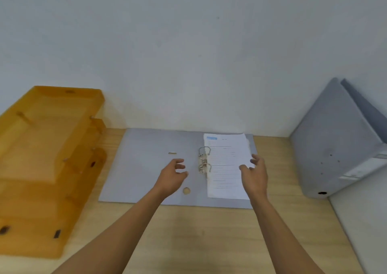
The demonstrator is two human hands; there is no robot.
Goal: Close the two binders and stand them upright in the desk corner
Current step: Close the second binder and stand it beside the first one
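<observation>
Roughly half complete. One grey lever-arch binder (333, 148) shut and upright in the desk corner at 3 o'clock, tilted toward the walls. Second binder (146, 169) flat and open at centre, ring mechanism (204, 160) and paper stack (227, 166) exposed. Left hand (172, 176) and right hand (254, 174) above it, fingers spread, gripping nothing. Remaining: closing, standing alongside.

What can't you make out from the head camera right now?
- Text on the paper stack: blurred and too small.
- Closed binder in the corner: right side cut off by the frame edge; spine label unreadable.
- Orange letter tray: left part out of frame.
- Right hand: contact with the paper unclear.
</observation>
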